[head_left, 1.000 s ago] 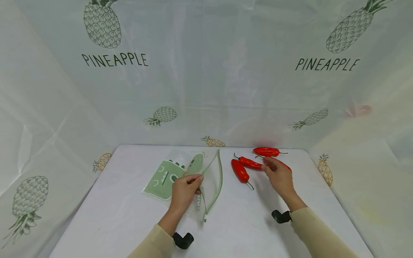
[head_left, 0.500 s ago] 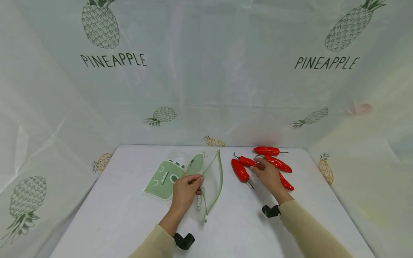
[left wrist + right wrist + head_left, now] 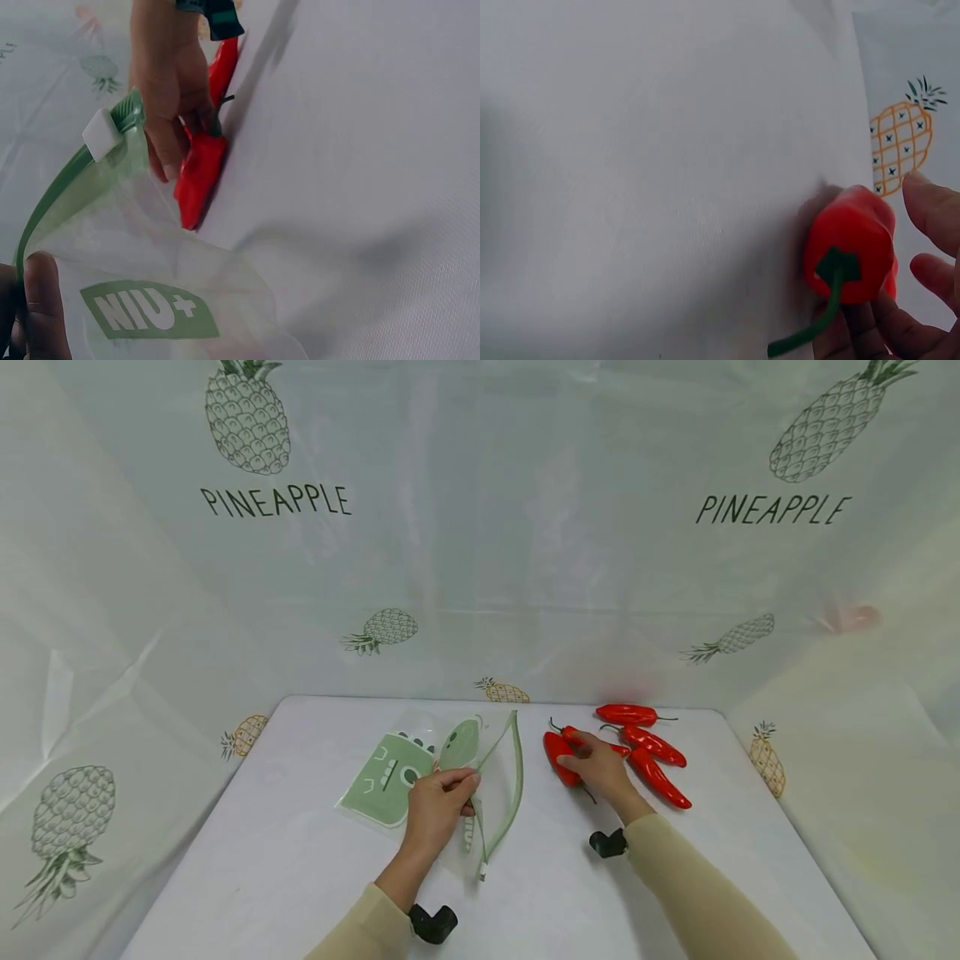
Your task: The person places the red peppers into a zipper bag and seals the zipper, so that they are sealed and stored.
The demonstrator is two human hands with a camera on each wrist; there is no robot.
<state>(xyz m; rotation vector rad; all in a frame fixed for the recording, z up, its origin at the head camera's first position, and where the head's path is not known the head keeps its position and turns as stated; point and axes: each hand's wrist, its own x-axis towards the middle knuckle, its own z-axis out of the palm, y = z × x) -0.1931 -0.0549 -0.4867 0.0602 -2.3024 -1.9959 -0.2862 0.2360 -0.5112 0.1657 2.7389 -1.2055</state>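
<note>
Two hands were busy: our left hand (image 3: 435,806) pinched the rim of the green zip bag (image 3: 420,768), and just right of the bag our right hand (image 3: 600,768) had fingers curled round a red chili (image 3: 557,753). Three other chilies (image 3: 648,752) lay farther right on the white table (image 3: 300,860).

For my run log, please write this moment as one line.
left hand: holds zip bag mouth open | right hand: grips red pepper nearest bag | other peppers: lying on table
</note>
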